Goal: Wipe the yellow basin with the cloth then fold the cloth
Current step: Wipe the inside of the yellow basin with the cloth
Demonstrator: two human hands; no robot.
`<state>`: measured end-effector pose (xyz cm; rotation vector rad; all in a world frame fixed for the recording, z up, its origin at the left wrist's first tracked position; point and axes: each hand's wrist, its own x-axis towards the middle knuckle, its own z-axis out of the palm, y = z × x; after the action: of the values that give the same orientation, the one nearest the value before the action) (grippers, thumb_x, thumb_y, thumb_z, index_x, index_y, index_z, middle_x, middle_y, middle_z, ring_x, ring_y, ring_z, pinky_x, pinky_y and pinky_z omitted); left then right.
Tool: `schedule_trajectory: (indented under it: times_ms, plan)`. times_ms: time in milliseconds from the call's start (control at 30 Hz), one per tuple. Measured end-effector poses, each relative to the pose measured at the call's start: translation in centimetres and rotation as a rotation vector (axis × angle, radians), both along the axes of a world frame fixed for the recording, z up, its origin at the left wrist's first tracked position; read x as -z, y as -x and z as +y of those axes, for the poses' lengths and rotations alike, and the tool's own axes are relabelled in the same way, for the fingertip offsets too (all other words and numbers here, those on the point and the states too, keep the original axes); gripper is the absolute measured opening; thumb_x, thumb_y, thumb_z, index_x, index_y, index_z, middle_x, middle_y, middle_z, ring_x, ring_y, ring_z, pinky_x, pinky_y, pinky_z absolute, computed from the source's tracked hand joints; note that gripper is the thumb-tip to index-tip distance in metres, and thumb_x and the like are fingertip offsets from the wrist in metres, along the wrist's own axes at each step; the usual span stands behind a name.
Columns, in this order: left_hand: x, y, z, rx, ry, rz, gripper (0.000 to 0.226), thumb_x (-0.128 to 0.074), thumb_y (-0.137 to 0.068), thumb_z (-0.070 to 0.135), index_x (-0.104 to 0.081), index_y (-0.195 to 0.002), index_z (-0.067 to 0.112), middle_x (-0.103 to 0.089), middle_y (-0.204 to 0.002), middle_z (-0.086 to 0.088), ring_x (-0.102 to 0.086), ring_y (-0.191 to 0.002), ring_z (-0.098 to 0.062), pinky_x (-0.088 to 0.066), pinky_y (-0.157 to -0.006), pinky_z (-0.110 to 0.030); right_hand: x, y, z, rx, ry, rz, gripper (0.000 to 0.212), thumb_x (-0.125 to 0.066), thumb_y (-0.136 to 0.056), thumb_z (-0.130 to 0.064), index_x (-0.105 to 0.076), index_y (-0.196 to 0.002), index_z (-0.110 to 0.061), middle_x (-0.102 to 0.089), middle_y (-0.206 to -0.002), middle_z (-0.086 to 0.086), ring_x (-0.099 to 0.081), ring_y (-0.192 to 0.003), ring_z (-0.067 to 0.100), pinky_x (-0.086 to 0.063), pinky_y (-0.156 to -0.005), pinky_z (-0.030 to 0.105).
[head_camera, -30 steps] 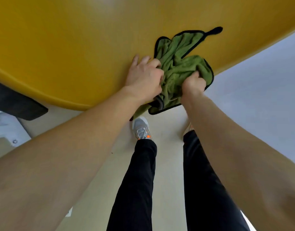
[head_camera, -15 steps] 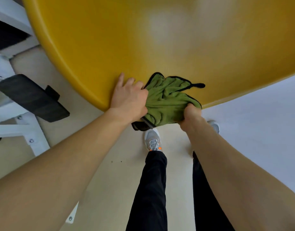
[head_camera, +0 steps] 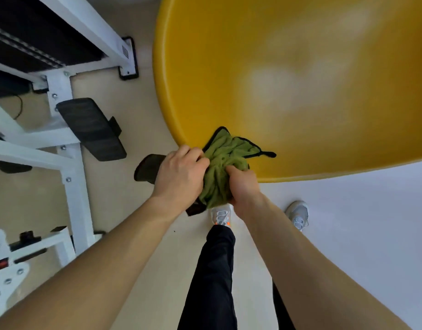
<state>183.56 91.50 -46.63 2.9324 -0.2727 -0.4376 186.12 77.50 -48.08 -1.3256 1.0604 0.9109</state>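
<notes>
Seen from above, a large round yellow plastic basin (head_camera: pixel 300 75) fills the upper right. At its near rim sits a bunched green terry cloth with black trim (head_camera: pixel 225 156). The cloth's upper part lies on the basin's inner wall and the rest hangs over the rim. The left hand (head_camera: pixel 181 173) has its fingers curled over the cloth's left side. The right hand (head_camera: pixel 243 186) is a fist clamped on the lower bunch. Below are black trousers (head_camera: pixel 214 270) and grey trainers (head_camera: pixel 220 216) on a beige floor (head_camera: pixel 114 210). A white metal frame with black pads (head_camera: pixel 69 163) stands at left.
</notes>
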Motion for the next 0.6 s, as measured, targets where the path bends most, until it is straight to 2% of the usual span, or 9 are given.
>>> schedule_trajectory:
  times_ms: [100,167,200,233,300,367,467,533,600]
  plan:
    - [-2.2,1.6,-2.0,-0.595,0.336,0.143,0.010,-0.058,-0.090,0.014,-0.064,-0.098,0.017,-0.061,-0.094,0.007,-0.056,-0.085,-0.015,-0.047,-0.068,-0.032,-3.8,-1.8,-0.7,-0.151,-0.105,-0.189,0.006,-0.062,-0.094,-0.021,-0.066,-0.091,-0.021,-0.073,-0.098,0.008,-0.071,-0.096,0.028,-0.059,-0.088,0.046]
    - [-3.4,0.7,-3.3,-1.229,0.714,0.260,0.014,-0.050,-0.092,0.017,-0.062,-0.095,0.023,-0.065,-0.095,0.007,-0.062,-0.090,-0.016,-0.053,-0.078,-0.036,-5.7,-2.2,-0.4,-0.337,-0.206,-0.286,0.007,-0.069,-0.090,-0.022,-0.070,-0.096,-0.019,-0.076,-0.098,0.007,-0.073,-0.093,0.024,-0.060,-0.087,0.041]
    - [-3.6,0.1,-3.1,-1.410,0.813,0.187,0.016,-0.050,-0.091,0.015,-0.062,-0.095,0.025,-0.067,-0.097,0.005,-0.064,-0.095,-0.021,-0.055,-0.083,-0.039,-6.5,-2.6,-0.1,-0.432,-0.240,-0.329,0.008,-0.072,-0.088,-0.019,-0.071,-0.096,-0.018,-0.076,-0.094,0.005,-0.074,-0.089,0.020,-0.061,-0.083,0.036]
    - [-4.1,-0.5,-2.5,-1.436,0.818,0.083,0.019,-0.052,-0.090,0.012,-0.060,-0.099,0.027,-0.066,-0.103,0.005,-0.063,-0.100,-0.022,-0.054,-0.086,-0.038,-7.4,-3.2,0.3,-0.529,-0.266,-0.380,0.007,-0.073,-0.087,-0.016,-0.071,-0.093,-0.019,-0.077,-0.087,0.000,-0.074,-0.082,0.014,-0.061,-0.076,0.028]
    - [-5.1,-1.0,-0.8,-1.145,0.718,-0.032,0.043,-0.063,-0.088,0.007,-0.053,-0.121,0.031,-0.057,-0.126,0.006,-0.056,-0.113,-0.015,-0.048,-0.093,-0.028,-9.5,-4.7,0.4,-0.713,-0.272,-0.484,0.013,-0.075,-0.084,-0.012,-0.070,-0.090,-0.022,-0.074,-0.076,-0.008,-0.070,-0.069,0.004,-0.055,-0.061,0.017]
    - [-6.1,-1.3,0.3,-0.855,0.778,0.038,0.068,-0.074,-0.080,0.003,-0.047,-0.138,0.026,-0.051,-0.137,0.002,-0.051,-0.119,-0.002,-0.042,-0.099,-0.017,-11.4,-6.6,0.2,-0.847,-0.337,-0.511,0.019,-0.077,-0.080,-0.007,-0.070,-0.096,-0.014,-0.073,-0.081,0.002,-0.069,-0.070,0.010,-0.056,-0.064,0.023]
    - [-8.9,-1.3,0.8,-0.787,0.871,0.164,0.046,-0.077,-0.076,0.007,-0.062,-0.113,0.031,-0.067,-0.110,0.010,-0.058,-0.096,0.005,-0.041,-0.080,-0.002,-14.5,-8.9,0.0,-0.900,-0.432,-0.551,0.030,-0.078,-0.079,-0.006,-0.067,-0.107,-0.003,-0.072,-0.098,0.022,-0.069,-0.082,0.024,-0.058,-0.075,0.038]
    - [-11.1,-1.3,1.9,-0.922,0.895,0.181,0.030,-0.075,-0.079,0.008,-0.066,-0.091,0.034,-0.069,-0.082,0.018,-0.063,-0.079,0.001,-0.045,-0.065,-0.006,-16.4,-10.2,-0.1,-0.862,-0.385,-0.603,0.015,-0.072,-0.086,-0.016,-0.070,-0.098,-0.008,-0.074,-0.094,0.015,-0.072,-0.084,0.025,-0.057,-0.075,0.039]
    - [-13.1,-1.5,3.7,-0.965,0.914,0.158,0.024,-0.079,-0.079,0.017,-0.067,-0.093,0.033,-0.071,-0.082,0.017,-0.066,-0.076,0.004,-0.049,-0.064,-0.011,-17.5,-11.7,-0.2,-0.813,-0.224,-0.667,0.013,-0.061,-0.086,-0.024,-0.067,-0.080,-0.013,-0.068,-0.078,0.003,-0.065,-0.075,0.022,-0.049,-0.070,0.035]
